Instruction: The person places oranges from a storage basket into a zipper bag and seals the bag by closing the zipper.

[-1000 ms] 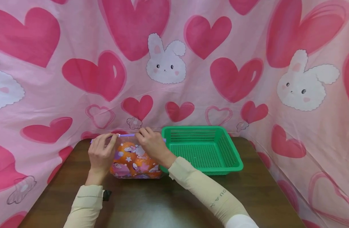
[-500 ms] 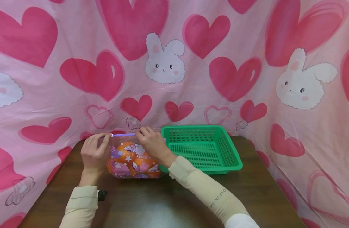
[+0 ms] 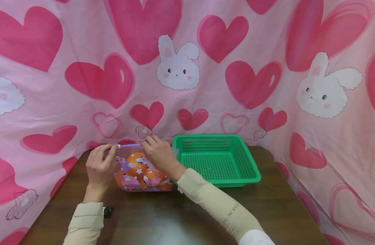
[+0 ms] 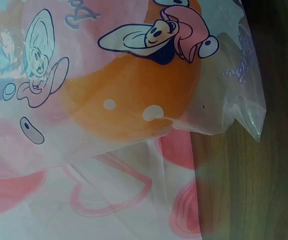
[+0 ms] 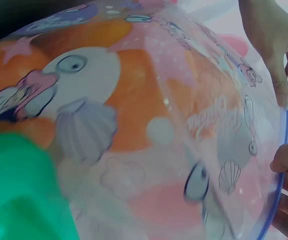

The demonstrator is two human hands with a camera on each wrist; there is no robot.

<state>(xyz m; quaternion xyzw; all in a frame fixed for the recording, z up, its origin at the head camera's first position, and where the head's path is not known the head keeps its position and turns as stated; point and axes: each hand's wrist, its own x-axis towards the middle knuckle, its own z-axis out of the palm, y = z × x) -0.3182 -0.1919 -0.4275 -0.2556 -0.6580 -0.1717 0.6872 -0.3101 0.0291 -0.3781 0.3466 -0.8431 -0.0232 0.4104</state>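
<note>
A clear zip bag (image 3: 141, 182) with cartoon prints and a purple zip strip stands upright on the table, holding round orange fruits (image 3: 135, 165) that look like oranges. My left hand (image 3: 98, 166) pinches the top edge near its left end, at a small white slider (image 3: 118, 146). Along the same strip, right of the middle, my right hand (image 3: 159, 153) grips the edge between thumb and fingers. The right wrist view shows both hands on the blue-purple strip (image 5: 286, 125). Close up in the left wrist view, the printed plastic (image 4: 134, 90) covers an orange shape, and no fingers show.
A green plastic basket (image 3: 256, 178) with perforated sides stands directly right of the bag, its left side partly behind my right forearm. The brown wooden table (image 3: 163, 221) runs back to a pink cloth (image 3: 211, 88) with hearts and rabbits.
My left hand has slid left along the zip strip, with the white slider at its fingertips. My right hand keeps its grip and has shifted slightly left.
</note>
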